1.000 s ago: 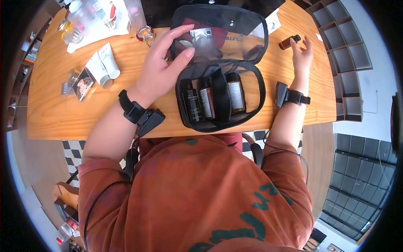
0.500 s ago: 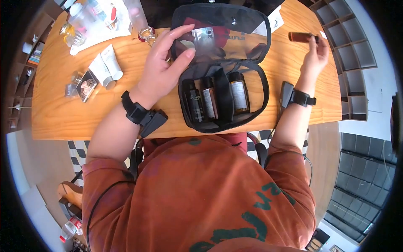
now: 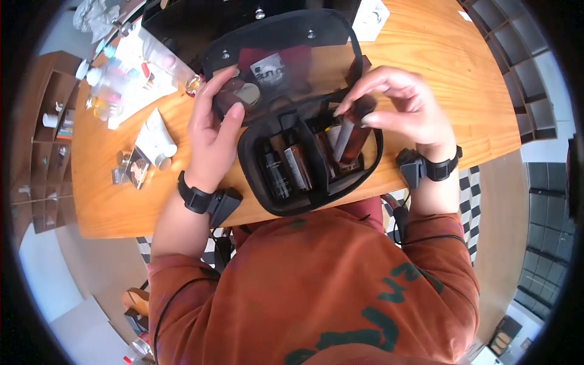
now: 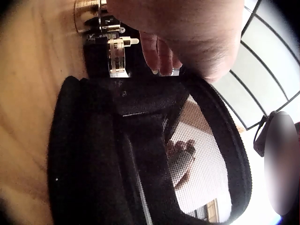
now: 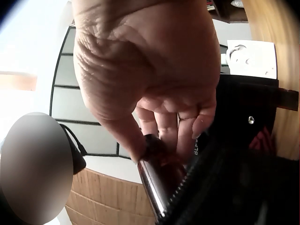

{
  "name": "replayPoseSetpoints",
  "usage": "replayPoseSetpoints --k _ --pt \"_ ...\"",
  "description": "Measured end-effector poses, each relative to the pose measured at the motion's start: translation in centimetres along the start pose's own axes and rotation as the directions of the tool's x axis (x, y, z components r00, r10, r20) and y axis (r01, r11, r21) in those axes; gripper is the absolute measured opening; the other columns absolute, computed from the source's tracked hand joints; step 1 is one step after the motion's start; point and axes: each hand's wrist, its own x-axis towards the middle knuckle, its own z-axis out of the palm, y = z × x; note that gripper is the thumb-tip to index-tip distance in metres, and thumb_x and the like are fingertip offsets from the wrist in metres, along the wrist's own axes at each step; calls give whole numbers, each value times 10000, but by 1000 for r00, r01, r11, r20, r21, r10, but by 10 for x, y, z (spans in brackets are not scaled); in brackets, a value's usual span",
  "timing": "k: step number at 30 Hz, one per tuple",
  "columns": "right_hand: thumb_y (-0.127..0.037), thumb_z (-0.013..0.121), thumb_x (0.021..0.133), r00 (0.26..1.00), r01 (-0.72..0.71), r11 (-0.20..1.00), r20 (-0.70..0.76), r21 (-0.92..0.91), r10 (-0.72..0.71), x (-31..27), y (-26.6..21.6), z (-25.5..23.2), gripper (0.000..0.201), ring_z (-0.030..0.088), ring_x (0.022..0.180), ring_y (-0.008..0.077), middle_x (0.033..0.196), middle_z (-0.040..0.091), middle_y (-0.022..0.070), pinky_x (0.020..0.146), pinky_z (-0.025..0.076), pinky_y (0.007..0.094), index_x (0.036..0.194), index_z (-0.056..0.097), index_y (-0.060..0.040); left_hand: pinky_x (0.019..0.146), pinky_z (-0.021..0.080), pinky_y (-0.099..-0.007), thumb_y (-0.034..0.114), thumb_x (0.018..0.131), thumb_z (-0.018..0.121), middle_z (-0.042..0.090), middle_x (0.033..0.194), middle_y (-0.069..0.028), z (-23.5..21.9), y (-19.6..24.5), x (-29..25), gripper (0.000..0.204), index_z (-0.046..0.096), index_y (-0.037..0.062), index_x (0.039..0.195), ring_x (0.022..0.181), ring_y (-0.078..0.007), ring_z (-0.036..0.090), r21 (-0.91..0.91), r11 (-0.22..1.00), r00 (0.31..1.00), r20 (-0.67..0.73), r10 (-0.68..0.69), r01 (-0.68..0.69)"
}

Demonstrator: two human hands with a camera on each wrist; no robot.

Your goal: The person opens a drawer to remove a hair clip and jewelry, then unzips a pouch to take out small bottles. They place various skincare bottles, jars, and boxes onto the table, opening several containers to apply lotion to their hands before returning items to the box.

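A black toiletry bag with a mesh lid stands unzipped at the table's front. My right hand pinches a dark brown bottle near its cap, tilted over the bag's right compartment; in the right wrist view the bottle goes behind the zipped rim. My left hand touches the raised lid's left edge, thumb and index finger spread. In the left compartment are a black bottle and a brown bottle with a white label. Another labelled bottle in the right compartment is partly hidden by the held one.
White tubes and a makeup compact lie left of the bag. Several bottles stand on a white sheet at the back left. A glossy black box is behind the lid.
My right hand has taken the brown bottle from the table's right side and brought it left over the bag's right compartment. My left hand stays at the lid.
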Motion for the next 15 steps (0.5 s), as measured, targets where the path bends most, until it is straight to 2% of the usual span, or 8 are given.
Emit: replayPoseSetpoints --k 1,2,4,5,6,8,13,15 --pt "-76 775 880 994 -108 991 -14 79 109 -2 -1 8 289 680 1056 194 1102 737 82 960 504 354 1153 691 -30 1038 441 -305 77 977 620 562 1348 -89 1 -2 0 485 516 19 1447 1195 -165 562 -9 1000 1000 -11 2 -2" --pt "-76 775 880 994 -101 991 -28 82 104 -1 -2 10 289 680 1056 194 1102 737 82 960 504 354 1153 691 -30 1054 437 -315 78 977 618 556 1361 -92 1 -3 0 489 510 15 1450 1216 -173 559 -18 1000 1000 -23 3 -3" --pt "-86 773 875 997 -73 967 -35 -243 67 1 -3 13 268 678 1040 221 1092 734 78 954 500 346 1131 705 -43 1077 428 -326 84 980 610 546 1380 -93 0 0 -1 488 502 6 1450 1239 -182 553 2 1000 1000 -7 -31 31" --pt "-98 786 853 999 2 951 -46 -309 -17 3 1 13 283 674 1024 252 1061 726 81 917 502 355 1122 712 -52 1083 421 -329 97 994 583 551 1381 -107 0 0 -1 499 474 -15 1468 1237 -184 548 22 999 1000 -7 -24 24" --pt "-98 786 853 998 4 951 -57 -308 -23 5 0 13 283 674 1024 252 1061 726 81 917 502 355 1122 712 -52 1089 413 -332 111 1007 557 556 1382 -120 0 1 -1 512 445 -36 1485 1236 -186 544 42 999 1000 -8 -16 16" --pt "-24 803 814 994 55 884 -58 -463 -93 8 -3 12 256 663 982 252 1054 721 101 898 503 359 1057 723 -14 1088 415 -335 123 1007 562 553 1386 -121 1 1 0 515 447 -37 1483 1237 -188 545 51 999 1000 -5 4 -4" --pt "-49 831 791 975 127 844 -92 -520 -203 7 8 16 258 657 966 276 1024 712 102 904 489 365 1025 728 -14 1096 411 -344 154 999 586 524 1423 -122 0 -2 -1 558 419 -39 1496 1254 -199 541 85 996 999 -12 37 -35" --pt "-74 849 781 964 168 821 -82 -546 -252 8 11 16 251 656 967 280 1004 707 97 902 491 370 997 733 -21 1108 403 -359 162 985 608 499 1445 -137 6 3 -2 655 323 -21 1546 1271 -219 532 10 1000 996 -91 11 -11"
